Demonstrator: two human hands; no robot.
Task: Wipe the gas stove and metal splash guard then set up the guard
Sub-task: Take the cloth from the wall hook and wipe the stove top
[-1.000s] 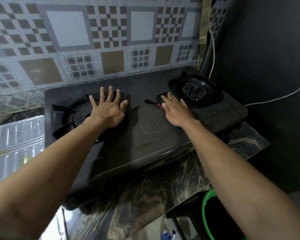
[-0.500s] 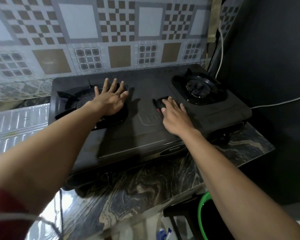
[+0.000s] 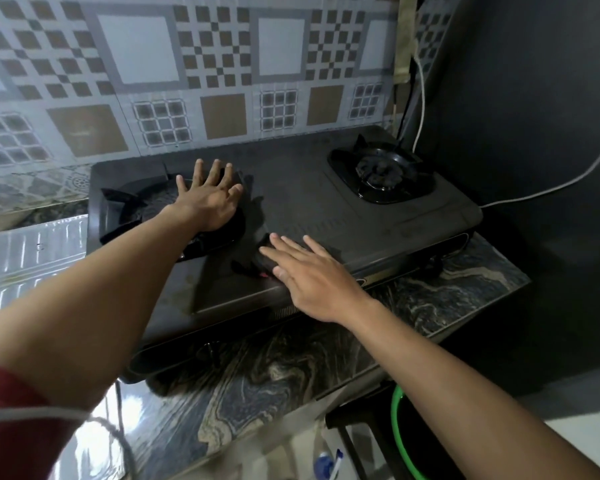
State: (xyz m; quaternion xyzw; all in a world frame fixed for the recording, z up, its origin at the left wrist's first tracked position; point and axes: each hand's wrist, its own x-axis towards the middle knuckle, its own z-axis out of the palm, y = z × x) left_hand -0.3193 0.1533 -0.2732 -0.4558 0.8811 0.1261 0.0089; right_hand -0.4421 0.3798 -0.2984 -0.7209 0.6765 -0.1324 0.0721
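Head view: gas stove [image 3: 326, 209] lies under both hands; right hand [image 3: 312, 275] presses flat, fingers extended, on a dark cloth [image 3: 257, 261] near its front edge, left hand [image 3: 210, 199] spread open over the left burner [image 3: 146, 209], splash guard [image 3: 25, 251] further left.

Red sleeve [image 3: 11, 427], bare forearms.

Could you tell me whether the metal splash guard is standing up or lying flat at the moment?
Lying flat: the splash guard rests on the counter left of the stove, not yet set up.
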